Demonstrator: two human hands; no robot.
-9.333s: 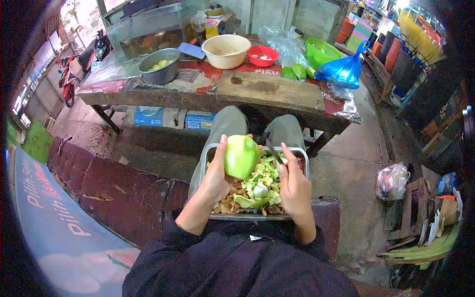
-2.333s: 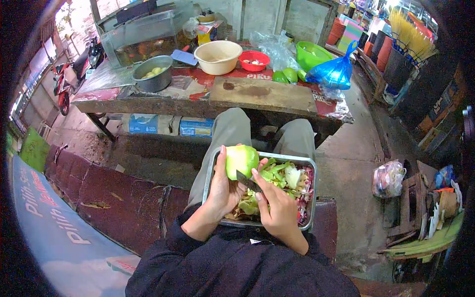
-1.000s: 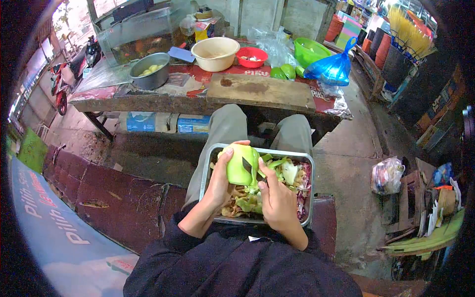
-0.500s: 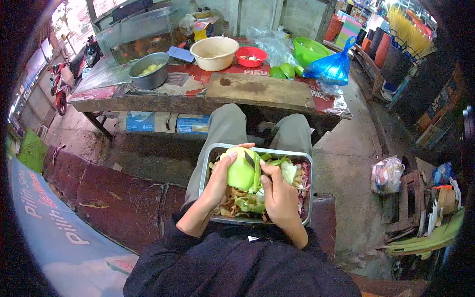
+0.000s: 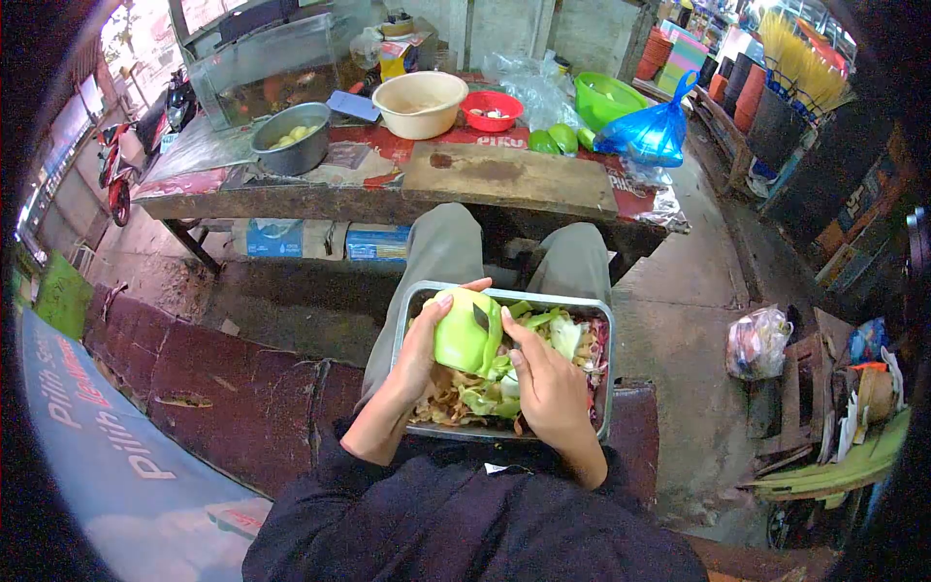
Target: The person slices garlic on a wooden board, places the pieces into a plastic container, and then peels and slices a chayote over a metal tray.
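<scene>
My left hand (image 5: 422, 339) is wrapped round a partly peeled, pale green fruit (image 5: 459, 335) that looks like a chayote. A strip of peel (image 5: 492, 339) hangs down its right side. The dark blade of a small knife (image 5: 480, 317) shows against the fruit near that strip. My right hand (image 5: 545, 378) is closed beside it, thumb and forefinger towards the fruit; it hides the knife's handle. Below both hands, a clear rectangular tub (image 5: 605, 412) rests on my lap, with green peels, brown skins and purplish scraps (image 5: 480, 396) in it.
Ahead stands a low table (image 5: 514, 181) carrying a grey pot (image 5: 291, 141), a cream basin (image 5: 420, 105), a red bowl (image 5: 492, 113), green fruits (image 5: 560, 140), a green basin (image 5: 606, 99) and a blue bag (image 5: 650, 131). A bagged bundle (image 5: 759, 341) is at the right.
The fruit has tilted and shifted slightly left in my left hand. My right forefinger has straightened a little, and the peel strip now lies closer along the fruit's side.
</scene>
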